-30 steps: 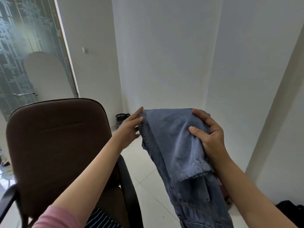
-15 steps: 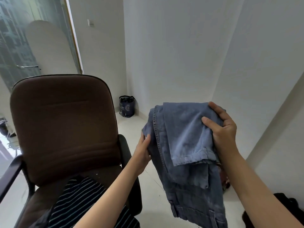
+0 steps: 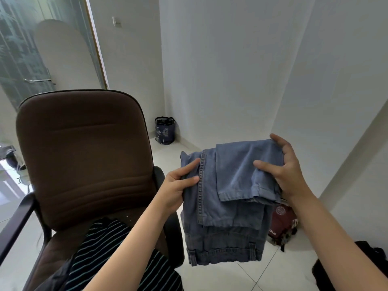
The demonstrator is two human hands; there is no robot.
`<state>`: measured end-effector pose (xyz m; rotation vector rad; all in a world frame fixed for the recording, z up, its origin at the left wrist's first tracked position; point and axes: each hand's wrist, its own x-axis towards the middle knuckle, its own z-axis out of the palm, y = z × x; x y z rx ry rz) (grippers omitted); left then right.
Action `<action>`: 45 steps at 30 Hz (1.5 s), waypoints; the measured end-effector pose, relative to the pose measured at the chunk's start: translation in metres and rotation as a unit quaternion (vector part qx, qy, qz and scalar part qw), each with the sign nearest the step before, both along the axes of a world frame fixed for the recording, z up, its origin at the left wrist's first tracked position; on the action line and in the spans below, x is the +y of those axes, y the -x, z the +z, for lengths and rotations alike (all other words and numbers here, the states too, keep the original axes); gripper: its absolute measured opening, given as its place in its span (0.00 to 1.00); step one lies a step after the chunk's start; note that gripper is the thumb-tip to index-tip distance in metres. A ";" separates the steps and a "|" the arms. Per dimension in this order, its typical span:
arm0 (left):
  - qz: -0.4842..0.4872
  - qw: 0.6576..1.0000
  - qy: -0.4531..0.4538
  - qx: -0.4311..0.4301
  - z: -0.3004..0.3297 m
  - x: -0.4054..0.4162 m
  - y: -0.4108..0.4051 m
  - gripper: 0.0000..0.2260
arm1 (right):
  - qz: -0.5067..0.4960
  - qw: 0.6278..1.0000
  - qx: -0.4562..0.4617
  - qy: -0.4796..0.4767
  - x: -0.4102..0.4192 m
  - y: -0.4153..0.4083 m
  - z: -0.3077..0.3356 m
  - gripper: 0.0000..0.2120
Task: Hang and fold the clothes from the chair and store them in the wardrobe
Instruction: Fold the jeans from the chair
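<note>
Since 0.5 s ago left hand (image 3: 178, 189) has moved up the jeans (image 3: 226, 198), now pinching the seamed left edge w/ thumb + fingers. Right hand (image 3: 287, 171) still grips the folded top-right corner, fingers curled over the fabric. Jeans hang folded in mid-air, just right of brown chair (image 3: 84, 156); striped garment (image 3: 117, 255) lies on seat.

text: none legible | dark red fabric bag on the floor (image 3: 280, 219): round emblem and small white label, too blurred to read | dark blue bag by wall (image 3: 164, 131): pale print, unreadable
</note>
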<state>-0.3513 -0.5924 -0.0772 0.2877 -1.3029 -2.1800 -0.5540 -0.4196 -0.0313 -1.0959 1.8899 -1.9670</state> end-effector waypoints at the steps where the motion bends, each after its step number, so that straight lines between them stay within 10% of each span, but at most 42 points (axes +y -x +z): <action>1: -0.007 1.000 0.005 -0.008 0.001 0.000 -0.001 0.19 | 0.021 1.000 0.010 -0.019 0.001 0.001 0.000 0.36; 5: 0.018 1.000 -0.011 -0.021 0.005 0.001 -0.003 0.19 | 0.076 0.997 0.006 -0.033 0.005 0.005 0.002 0.39; 9: 0.078 0.994 -0.074 0.002 0.012 0.005 0.005 0.20 | 0.117 0.965 -0.193 0.132 0.003 -0.003 -0.003 0.33; 13: 0.120 0.980 -0.154 0.028 0.016 0.007 0.014 0.20 | 0.083 0.992 -0.090 0.026 0.001 -0.010 -0.013 0.36; 18: 0.143 0.974 -0.174 0.022 0.017 0.009 0.016 0.20 | 0.108 0.966 -0.205 0.113 0.000 -0.018 -0.025 0.37; 23: 0.139 0.968 -0.209 0.027 0.016 0.013 0.015 0.21 | 0.062 0.995 -0.061 0.043 -0.006 -0.021 -0.031 0.44; 27: 0.125 0.976 -0.177 0.030 0.022 0.017 0.017 0.20 | -0.014 0.963 -0.199 0.181 -0.009 -0.019 -0.031 0.36; 31: 0.124 0.976 -0.175 0.033 0.024 0.017 0.019 0.20 | 0.027 0.994 -0.062 0.086 -0.002 -0.015 -0.041 0.32; 38: 0.118 0.990 -0.079 -0.003 0.023 0.008 0.012 0.22 | 0.023 0.991 -0.104 0.084 0.005 -0.008 -0.040 0.12; 45: 0.153 0.986 0.052 -0.041 0.045 -0.003 0.010 0.19 | -0.047 0.994 0.085 0.056 0.008 0.005 0.007 0.20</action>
